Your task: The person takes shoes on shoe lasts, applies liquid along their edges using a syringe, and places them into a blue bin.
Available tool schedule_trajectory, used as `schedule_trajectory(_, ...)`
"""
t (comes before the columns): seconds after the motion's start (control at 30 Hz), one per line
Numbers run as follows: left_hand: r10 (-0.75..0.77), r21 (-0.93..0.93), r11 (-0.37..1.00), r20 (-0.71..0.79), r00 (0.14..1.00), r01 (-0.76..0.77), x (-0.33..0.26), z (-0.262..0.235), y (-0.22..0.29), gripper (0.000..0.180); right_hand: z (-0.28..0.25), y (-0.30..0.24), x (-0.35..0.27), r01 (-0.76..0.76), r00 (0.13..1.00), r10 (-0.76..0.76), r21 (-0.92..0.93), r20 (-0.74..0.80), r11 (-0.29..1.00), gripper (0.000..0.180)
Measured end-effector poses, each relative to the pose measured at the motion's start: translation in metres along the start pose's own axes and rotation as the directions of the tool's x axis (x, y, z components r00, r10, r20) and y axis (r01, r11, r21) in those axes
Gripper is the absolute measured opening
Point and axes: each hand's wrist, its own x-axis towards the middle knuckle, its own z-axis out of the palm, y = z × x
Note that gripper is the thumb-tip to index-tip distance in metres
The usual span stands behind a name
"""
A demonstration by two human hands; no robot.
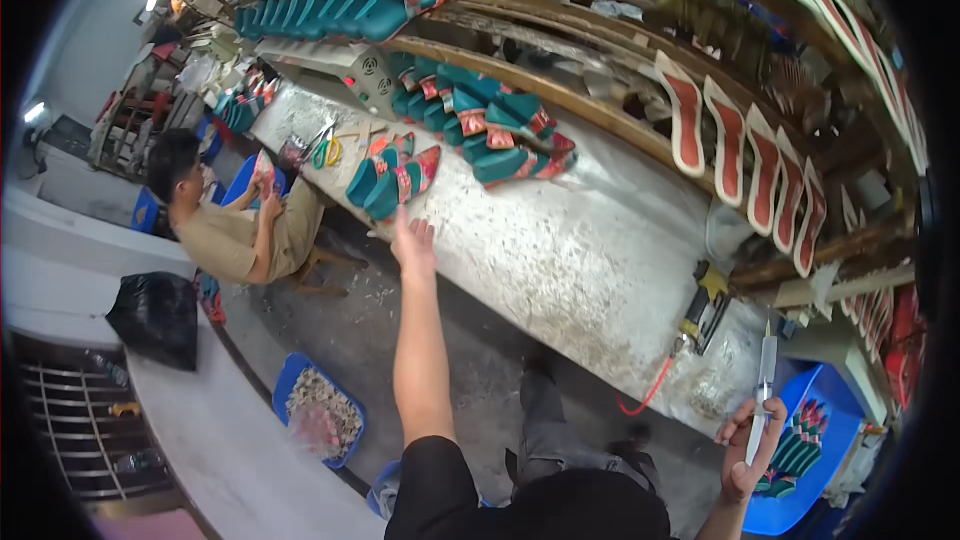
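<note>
Little of the work shows as done: the teal shoe pieces (392, 180) lie untouched on the bench (560, 250), with more stacked toward one o'clock. The left hand (413, 243) stretches far out at twelve o'clock, arm nearly straight, fingers spread and its grip empty, just short of that nearest pile. At four o'clock the right hand (748, 450) is raised with bent elbow, its grip closed around a slim white tool (764, 390) pointing upward. At nine o'clock a seated person (230, 220) handles another shoe piece.

Teal shoe uppers (392, 180) heaped on workbench (560, 250); white syringe (764, 390) upright
</note>
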Motion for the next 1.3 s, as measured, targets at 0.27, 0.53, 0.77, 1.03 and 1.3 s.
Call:
schedule_trajectory(0.27,-0.176,-0.425,0.825,0.433,0.884,0.372,0.134,0.067,0.004,0.028,0.1,-0.011,0.041,-0.01,0.993,0.001,-0.076,-0.116,0.997,0.089)
schedule_trajectory(0.53,0.021,-0.094,0.995,0.046,0.999,-0.017,0.088,0.038,0.007,0.081,0.116,-0.058,0.071,0.052,0.994,-0.062,0.113,0.085,0.992,0.083)
schedule_trajectory(0.77,-0.127,-0.091,0.981,0.369,0.921,0.172,-0.125,-0.012,0.017,0.081,0.069,-0.076,0.045,0.124,0.988,-0.141,0.234,0.055,0.964,0.083)
schedule_trajectory(1.03,-0.38,0.244,0.922,0.716,0.586,0.299,-0.271,-0.023,-0.013,0.073,-0.028,-0.092,0.0,0.152,0.972,-0.208,0.379,0.111,0.913,0.082)
schedule_trajectory(1.3,-0.528,0.517,0.849,0.827,0.192,0.107,-0.553,0.083,-0.038,0.077,-0.185,-0.157,-0.072,0.044,0.969,-0.169,0.542,0.182,0.839,0.07)
